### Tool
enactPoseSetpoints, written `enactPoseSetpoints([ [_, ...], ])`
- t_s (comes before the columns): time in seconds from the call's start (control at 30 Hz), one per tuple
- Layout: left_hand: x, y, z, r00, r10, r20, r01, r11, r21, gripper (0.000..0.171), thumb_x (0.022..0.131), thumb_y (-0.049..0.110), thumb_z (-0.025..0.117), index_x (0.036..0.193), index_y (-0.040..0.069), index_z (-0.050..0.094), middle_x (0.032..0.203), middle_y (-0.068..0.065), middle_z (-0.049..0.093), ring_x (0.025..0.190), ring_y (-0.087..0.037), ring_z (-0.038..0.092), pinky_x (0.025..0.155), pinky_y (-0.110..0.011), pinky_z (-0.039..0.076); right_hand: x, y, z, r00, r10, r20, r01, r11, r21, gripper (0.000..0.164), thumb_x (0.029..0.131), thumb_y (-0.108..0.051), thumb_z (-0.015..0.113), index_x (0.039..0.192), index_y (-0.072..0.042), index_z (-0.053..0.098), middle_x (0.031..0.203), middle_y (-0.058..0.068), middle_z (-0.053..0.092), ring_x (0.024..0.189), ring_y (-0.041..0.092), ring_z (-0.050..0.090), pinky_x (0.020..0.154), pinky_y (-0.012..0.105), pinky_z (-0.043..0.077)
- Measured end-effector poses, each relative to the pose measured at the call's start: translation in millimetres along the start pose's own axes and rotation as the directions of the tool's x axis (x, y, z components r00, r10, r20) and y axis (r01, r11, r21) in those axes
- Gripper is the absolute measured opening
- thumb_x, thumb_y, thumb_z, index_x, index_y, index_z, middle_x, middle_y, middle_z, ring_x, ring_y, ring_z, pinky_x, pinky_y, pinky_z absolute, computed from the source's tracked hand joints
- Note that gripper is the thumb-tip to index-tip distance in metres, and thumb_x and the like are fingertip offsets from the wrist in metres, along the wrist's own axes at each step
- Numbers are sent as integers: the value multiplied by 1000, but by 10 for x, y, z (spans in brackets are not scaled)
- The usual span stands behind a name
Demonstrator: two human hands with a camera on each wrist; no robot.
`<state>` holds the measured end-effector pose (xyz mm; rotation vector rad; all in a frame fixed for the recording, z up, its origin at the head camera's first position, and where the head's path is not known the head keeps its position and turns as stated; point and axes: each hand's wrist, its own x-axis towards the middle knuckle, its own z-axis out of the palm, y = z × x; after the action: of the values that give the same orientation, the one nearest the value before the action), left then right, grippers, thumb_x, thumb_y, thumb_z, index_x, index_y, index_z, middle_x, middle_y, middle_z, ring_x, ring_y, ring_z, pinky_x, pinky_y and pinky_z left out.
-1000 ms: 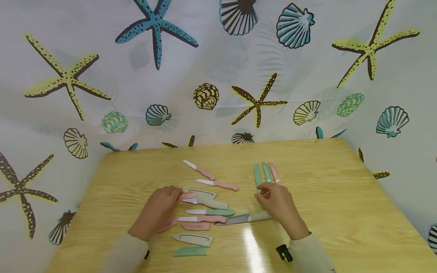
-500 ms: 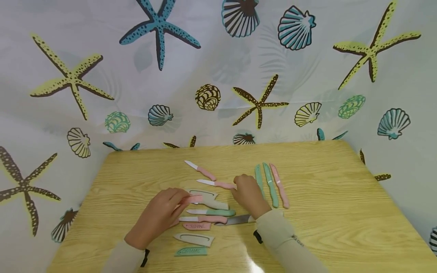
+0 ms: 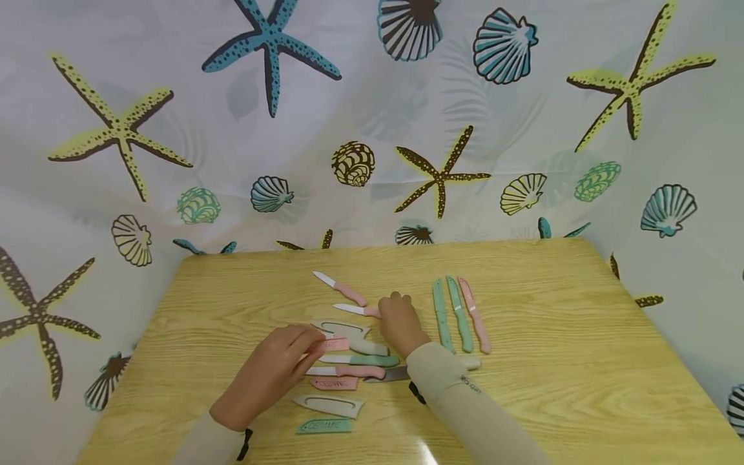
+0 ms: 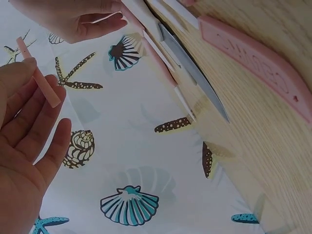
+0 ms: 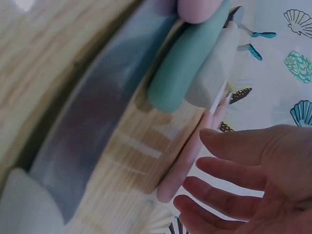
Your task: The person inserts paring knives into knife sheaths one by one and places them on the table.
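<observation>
Left hand [image 3: 274, 361]: we pinch a pink sheath [image 4: 43, 82]
Right hand [image 3: 402, 323]: spread by a pink knife [image 5: 181, 163], touch unclear
Pink knife: pickup step, we judge; needs firm grip

CERAMIC, in capitals

Head view, lower centre: CERAMIC stands on a lying pink sheath [image 3: 334, 384] and a green sheath [image 3: 323, 427]; above, a held pink sheath [image 3: 335, 344] shows MIC. The right sleeve's [image 3: 465, 400] small lettering is illegible.

Head camera looks forward and down from above the pale wood-grain tabletop [image 3: 552, 323]. Wrist cameras sit close, tilted, past left hand [image 4: 22, 151] and right hand [image 5: 282, 180]; both catch the grey-bladed knife [image 5: 105, 105].
</observation>
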<state>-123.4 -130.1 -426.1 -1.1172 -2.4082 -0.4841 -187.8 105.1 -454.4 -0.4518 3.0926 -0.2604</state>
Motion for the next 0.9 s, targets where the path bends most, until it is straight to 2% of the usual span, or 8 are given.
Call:
enactPoseSetpoints([
  [0.13, -6, -1, 4, 1000, -7, 8, 7, 1000, -2, 16, 86, 21, 66, 100, 14, 64, 101, 3, 60, 92, -12, 56, 77, -29, 49, 8, -8, 29, 1000, 28, -6, -28, 999, 34, 4, 85, -4, 63, 84, 0, 64, 79, 16, 54, 72, 32, 54, 62, 42, 51],
  [0.33, -6, 6, 7, 1000, 4, 17, -4, 1000, 1, 17, 85, 19, 68, 99, 12, 64, 98, 2, 62, 89, -12, 57, 77, -31, 49, -9, 23, 86, 999, -32, -37, 32, 999, 25, 12, 89, -9, 62, 87, 3, 61, 78, 16, 53, 73, 30, 55, 63, 37, 51],
  [0.57, 0, 15, 22, 1000, 7, 7, -7, 1000, 3, 20, 81, 17, 71, 99, 12, 64, 98, 2, 61, 89, -12, 57, 77, -31, 49, -26, 46, 92, 997, -72, -31, 73, 997, 22, 7, 84, -1, 65, 86, 3, 60, 76, 15, 53, 72, 29, 55, 65, 36, 51],
  [0.9, -11, 5, 10, 1000, -2, 10, 2, 1000, -3, 20, 81, 18, 72, 98, 11, 64, 97, 2, 62, 89, -12, 57, 75, -31, 50, -28, 56, 83, 997, -72, -25, 73, 997, 33, 4, 85, -1, 64, 86, 2, 62, 75, 13, 54, 70, 26, 56, 62, 33, 51],
])
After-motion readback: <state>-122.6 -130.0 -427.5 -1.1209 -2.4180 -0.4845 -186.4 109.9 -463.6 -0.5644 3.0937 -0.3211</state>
